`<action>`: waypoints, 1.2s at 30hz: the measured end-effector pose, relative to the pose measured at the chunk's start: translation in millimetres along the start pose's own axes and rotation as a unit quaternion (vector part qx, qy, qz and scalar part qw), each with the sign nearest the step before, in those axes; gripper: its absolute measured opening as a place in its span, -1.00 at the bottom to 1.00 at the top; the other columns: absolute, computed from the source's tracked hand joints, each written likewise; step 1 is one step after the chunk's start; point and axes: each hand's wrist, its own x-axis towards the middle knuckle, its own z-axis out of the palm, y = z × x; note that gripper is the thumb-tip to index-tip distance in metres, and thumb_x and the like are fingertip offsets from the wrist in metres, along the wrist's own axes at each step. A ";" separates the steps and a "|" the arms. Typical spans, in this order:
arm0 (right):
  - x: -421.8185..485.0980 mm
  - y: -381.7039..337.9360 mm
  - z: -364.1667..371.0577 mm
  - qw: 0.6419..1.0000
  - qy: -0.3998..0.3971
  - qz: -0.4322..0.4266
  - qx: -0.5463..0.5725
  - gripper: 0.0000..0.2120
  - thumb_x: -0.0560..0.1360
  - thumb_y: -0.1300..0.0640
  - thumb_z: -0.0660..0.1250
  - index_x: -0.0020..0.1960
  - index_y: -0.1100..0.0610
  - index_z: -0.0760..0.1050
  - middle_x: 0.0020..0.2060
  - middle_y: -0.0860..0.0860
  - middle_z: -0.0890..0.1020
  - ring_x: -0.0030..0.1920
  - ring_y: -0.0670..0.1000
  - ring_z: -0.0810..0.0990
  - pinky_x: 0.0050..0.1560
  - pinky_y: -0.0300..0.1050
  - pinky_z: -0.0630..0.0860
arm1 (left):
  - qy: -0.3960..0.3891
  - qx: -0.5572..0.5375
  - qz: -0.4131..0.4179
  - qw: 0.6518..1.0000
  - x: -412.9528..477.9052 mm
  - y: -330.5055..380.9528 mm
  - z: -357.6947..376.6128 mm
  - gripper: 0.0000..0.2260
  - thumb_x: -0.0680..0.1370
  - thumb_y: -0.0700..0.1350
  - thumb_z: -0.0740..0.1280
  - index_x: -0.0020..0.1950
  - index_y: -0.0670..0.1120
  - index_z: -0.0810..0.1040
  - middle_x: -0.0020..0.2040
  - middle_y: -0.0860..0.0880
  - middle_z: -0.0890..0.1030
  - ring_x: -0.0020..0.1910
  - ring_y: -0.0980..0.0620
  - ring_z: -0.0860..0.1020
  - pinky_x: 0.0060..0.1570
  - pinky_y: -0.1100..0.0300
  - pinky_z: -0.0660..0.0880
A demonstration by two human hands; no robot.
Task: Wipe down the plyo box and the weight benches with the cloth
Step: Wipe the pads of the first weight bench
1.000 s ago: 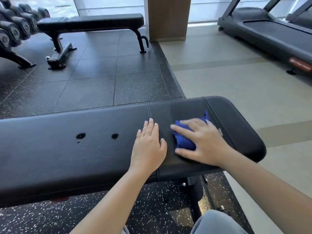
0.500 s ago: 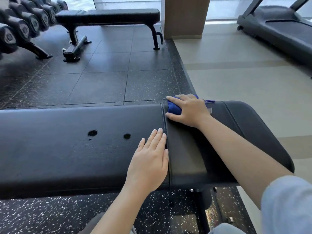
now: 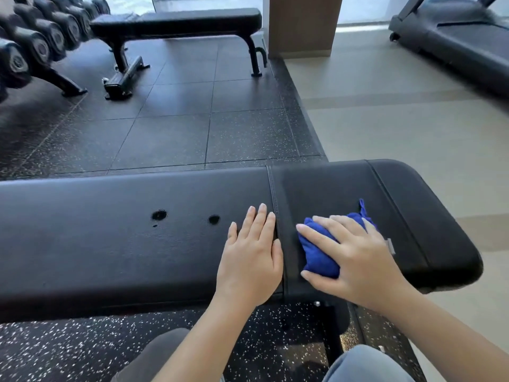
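A black padded weight bench (image 3: 115, 244) runs across the view just in front of me, with two small dark holes in its long pad. A bunched blue cloth (image 3: 316, 252) lies on the bench's shorter right pad. My right hand (image 3: 355, 260) presses down on the cloth with spread, straight fingers. Just left of the seam between the pads, my left hand (image 3: 252, 260) rests flat on the long pad, fingers straight. A second black bench (image 3: 176, 22) stands at the far side of the rubber floor. No plyo box is in view.
A rack of dumbbells (image 3: 35, 48) stands at the far left. A wooden pillar (image 3: 303, 26) rises behind the far bench. A treadmill (image 3: 454, 37) is at the far right on the beige floor. Speckled black rubber tiles (image 3: 192, 133) lie between the two benches.
My right hand has drawn the cloth back from the pad's far edge toward the near side. My left hand has stayed flat beside the seam.
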 end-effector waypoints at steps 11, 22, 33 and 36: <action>157.4 39.1 58.2 0.977 -0.166 0.123 -0.048 -0.39 0.43 -0.37 0.15 0.43 -0.20 0.23 0.26 -0.03 0.46 0.29 0.07 0.34 0.22 0.09 0.28 | 0.021 -0.012 0.005 1.000 3.7 -1.5 0.7 -0.47 0.50 -0.01 -0.06 0.39 -0.16 0.37 0.41 -0.07 0.34 0.42 -0.03 0.27 0.32 -0.02 0.10; 7.3 -34.0 9.4 0.999 -0.007 0.047 -0.001 -0.42 0.32 -0.32 0.19 0.25 -0.08 0.52 0.12 0.00 0.59 0.13 0.12 0.55 0.07 0.17 0.44 | 0.022 0.022 0.034 0.999 -19.8 -36.4 -8.4 -0.48 0.53 0.04 -0.04 0.37 -0.16 0.40 0.41 -0.07 0.34 0.41 0.01 0.24 0.31 -0.10 0.18; 139.2 12.0 52.8 0.979 -0.140 0.143 -0.039 -0.36 0.39 -0.41 0.11 0.40 -0.19 0.28 0.27 -0.02 0.46 0.28 0.09 0.36 0.23 0.09 0.29 | 0.065 0.055 0.031 0.996 -22.6 -43.5 -8.0 -0.54 0.51 0.00 0.05 0.29 -0.15 0.49 0.33 -0.08 0.46 0.34 -0.07 0.39 0.19 -0.20 0.35; 157.5 17.8 61.4 0.975 -0.145 0.159 -0.052 -0.43 0.45 -0.34 0.15 0.40 -0.16 0.27 0.25 0.01 0.45 0.28 0.11 0.34 0.22 0.09 0.29 | 0.077 0.062 0.030 0.995 -24.6 -43.2 -6.1 -0.55 0.51 0.00 0.05 0.29 -0.14 0.50 0.33 -0.07 0.46 0.34 -0.06 0.39 0.20 -0.20 0.33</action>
